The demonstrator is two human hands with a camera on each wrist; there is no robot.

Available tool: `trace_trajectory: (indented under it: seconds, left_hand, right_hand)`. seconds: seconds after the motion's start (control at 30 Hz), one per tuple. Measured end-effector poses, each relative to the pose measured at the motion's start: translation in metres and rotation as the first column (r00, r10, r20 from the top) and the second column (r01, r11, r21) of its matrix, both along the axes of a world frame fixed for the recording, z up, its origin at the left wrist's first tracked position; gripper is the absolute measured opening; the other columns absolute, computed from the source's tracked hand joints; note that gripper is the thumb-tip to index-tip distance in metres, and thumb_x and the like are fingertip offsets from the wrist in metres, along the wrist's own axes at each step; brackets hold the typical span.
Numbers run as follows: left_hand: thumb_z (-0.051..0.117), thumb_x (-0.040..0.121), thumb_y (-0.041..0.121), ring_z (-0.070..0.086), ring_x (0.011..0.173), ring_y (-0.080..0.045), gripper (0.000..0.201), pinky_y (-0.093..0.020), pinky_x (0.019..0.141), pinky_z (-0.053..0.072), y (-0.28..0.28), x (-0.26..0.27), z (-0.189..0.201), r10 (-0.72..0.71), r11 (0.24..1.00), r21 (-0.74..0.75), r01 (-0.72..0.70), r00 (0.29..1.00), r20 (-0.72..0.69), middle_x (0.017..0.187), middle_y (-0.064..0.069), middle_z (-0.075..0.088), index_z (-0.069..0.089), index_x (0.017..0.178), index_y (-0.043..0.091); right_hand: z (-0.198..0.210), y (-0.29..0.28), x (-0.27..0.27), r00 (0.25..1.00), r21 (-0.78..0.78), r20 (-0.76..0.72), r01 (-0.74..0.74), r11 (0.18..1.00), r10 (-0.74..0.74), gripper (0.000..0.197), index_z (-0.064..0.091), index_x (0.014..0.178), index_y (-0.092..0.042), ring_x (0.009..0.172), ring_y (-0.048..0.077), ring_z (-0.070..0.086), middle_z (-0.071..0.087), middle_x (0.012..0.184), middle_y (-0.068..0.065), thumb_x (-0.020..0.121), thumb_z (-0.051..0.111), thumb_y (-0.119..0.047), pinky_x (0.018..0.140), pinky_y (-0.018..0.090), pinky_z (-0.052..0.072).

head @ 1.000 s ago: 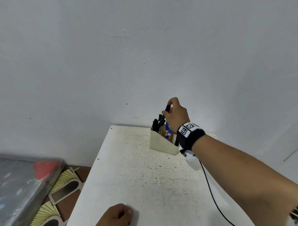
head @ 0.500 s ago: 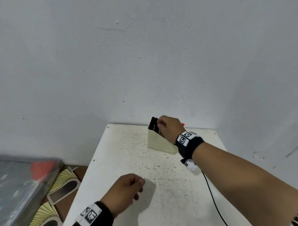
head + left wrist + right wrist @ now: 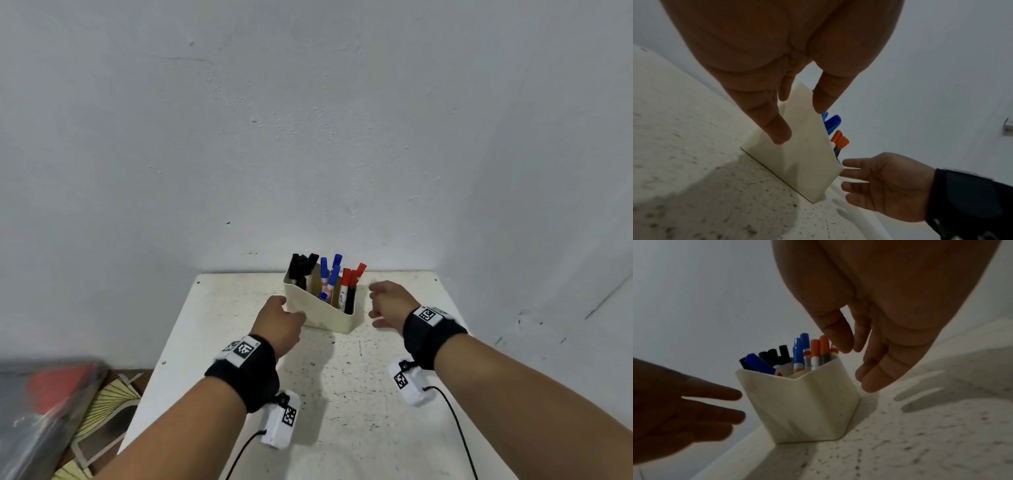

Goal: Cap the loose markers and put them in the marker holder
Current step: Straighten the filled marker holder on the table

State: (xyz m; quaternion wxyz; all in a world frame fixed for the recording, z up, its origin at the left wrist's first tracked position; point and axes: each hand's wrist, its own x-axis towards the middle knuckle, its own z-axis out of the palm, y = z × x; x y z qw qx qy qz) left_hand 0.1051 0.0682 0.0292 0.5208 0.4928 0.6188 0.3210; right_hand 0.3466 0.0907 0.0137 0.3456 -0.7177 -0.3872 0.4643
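A: Where is the marker holder (image 3: 318, 313)?
B: At the back of the bench (image 3: 219, 329), upright, with black, blue and red capped markers (image 3: 330, 279) standing in it.
A: And the 2 hands?
B: Left hand (image 3: 279, 323) and right hand (image 3: 390, 303) flank it, fingers loosely spread, holding nothing; the left is very close, touching or not I cannot tell.
A: How will it handle?
B: Probably light, stiff, smooth plastic that tips easily. Grip its 2 side walls low.

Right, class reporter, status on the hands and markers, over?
Left hand open at the holder. Right hand open beside it. Markers capped, in holder. Nothing in the way.
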Motion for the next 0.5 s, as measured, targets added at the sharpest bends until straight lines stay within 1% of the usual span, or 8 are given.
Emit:
trace_trajectory:
  seconds: [0.07, 0.13, 0.2, 0.23, 0.3, 0.4, 0.47, 0.5]
  left_hand:
    - [0.068, 0.085, 0.022, 0.068, 0.092, -0.029, 0.054, -0.050, 0.089, 0.062, 0.009, 0.005, -0.005, -0.021, 1.000, 0.005, 0.021, 1.000, -0.011, 0.111, -0.014, 0.066, 0.048, 0.134, 0.009]
    - [0.071, 0.077, 0.029, 0.067, 0.103, -0.029, 0.061, -0.053, 0.095, 0.058, 0.015, 0.008, -0.012, -0.023, 1.000, 0.010, 0.023, 1.000, -0.021, 0.115, -0.009, 0.065, 0.046, 0.130, 0.014]
    - [0.072, 0.080, 0.025, 0.064, 0.109, -0.028, 0.057, -0.052, 0.099, 0.056, 0.020, 0.008, -0.018, -0.012, 1.000, 0.024, 0.012, 1.000, -0.021, 0.117, -0.003, 0.062, 0.041, 0.128, 0.022]
    - [0.072, 0.082, 0.022, 0.064, 0.110, -0.028, 0.057, -0.052, 0.099, 0.056, 0.022, 0.008, -0.021, -0.013, 1.000, 0.027, 0.014, 1.000, -0.015, 0.118, -0.001, 0.062, 0.041, 0.129, 0.024]
    - [0.073, 0.081, 0.020, 0.064, 0.111, -0.028, 0.065, -0.053, 0.100, 0.055, 0.026, 0.007, -0.027, -0.037, 0.999, 0.029, 0.038, 0.999, -0.007, 0.122, -0.002, 0.063, 0.040, 0.137, 0.026]
    - [0.075, 0.079, 0.022, 0.066, 0.109, -0.028, 0.071, -0.050, 0.096, 0.058, 0.031, 0.005, -0.032, -0.060, 0.997, 0.051, 0.060, 0.998, -0.013, 0.122, -0.002, 0.065, 0.039, 0.140, 0.029]
    - [0.075, 0.076, 0.024, 0.068, 0.106, -0.029, 0.073, -0.047, 0.091, 0.059, 0.036, 0.005, -0.034, -0.074, 0.995, 0.062, 0.075, 0.997, -0.024, 0.120, -0.004, 0.068, 0.040, 0.141, 0.030]
    - [0.075, 0.075, 0.025, 0.068, 0.105, -0.028, 0.073, -0.045, 0.090, 0.060, 0.039, 0.005, -0.035, -0.082, 0.994, 0.065, 0.085, 0.996, -0.035, 0.120, -0.005, 0.069, 0.041, 0.140, 0.031]
  right_hand:
    - [-0.003, 0.008, -0.004, 0.998, 0.008, -0.060, -0.022, 1.000, 0.023, 0.042, 0.055, 0.135, -0.019, 0.086, 0.023, 0.065, 0.062, 0.122, 0.006, 0.097, 0.045, -0.006, 0.080, 0.041, 0.060]
    - [-0.007, 0.015, -0.008, 0.995, 0.011, -0.090, -0.034, 0.999, 0.035, 0.046, 0.057, 0.135, -0.019, 0.086, 0.024, 0.065, 0.066, 0.115, 0.008, 0.092, 0.047, -0.003, 0.081, 0.043, 0.060]
    - [-0.010, 0.019, -0.011, 0.991, 0.024, -0.127, -0.047, 0.999, 0.050, 0.051, 0.059, 0.132, -0.019, 0.083, 0.024, 0.065, 0.071, 0.109, 0.010, 0.086, 0.049, 0.000, 0.076, 0.042, 0.059]
    - [-0.011, 0.019, -0.013, 0.989, 0.032, -0.134, -0.057, 0.998, 0.061, 0.049, 0.060, 0.129, -0.018, 0.082, 0.024, 0.065, 0.072, 0.106, 0.009, 0.085, 0.050, 0.001, 0.074, 0.041, 0.058]
    - [-0.014, 0.018, -0.014, 0.991, 0.051, -0.101, -0.087, 0.995, 0.092, 0.047, 0.056, 0.128, -0.019, 0.084, 0.023, 0.065, 0.070, 0.104, 0.006, 0.088, 0.053, 0.004, 0.073, 0.042, 0.058]
    - [-0.013, 0.018, -0.014, 0.988, 0.077, -0.068, -0.131, 0.988, 0.136, 0.063, 0.045, 0.138, -0.028, 0.077, 0.020, 0.061, 0.068, 0.099, 0.004, 0.087, 0.054, 0.008, 0.059, 0.032, 0.054]
    - [-0.013, 0.019, -0.012, 0.987, 0.083, -0.083, -0.134, 0.987, 0.141, 0.059, 0.051, 0.137, -0.019, 0.077, 0.020, 0.061, 0.066, 0.097, 0.004, 0.086, 0.053, 0.010, 0.060, 0.030, 0.055]
    - [-0.015, 0.020, -0.012, 0.984, 0.088, -0.107, -0.134, 0.987, 0.143, 0.055, 0.055, 0.133, -0.016, 0.081, 0.021, 0.063, 0.066, 0.098, 0.004, 0.085, 0.053, 0.011, 0.065, 0.033, 0.057]
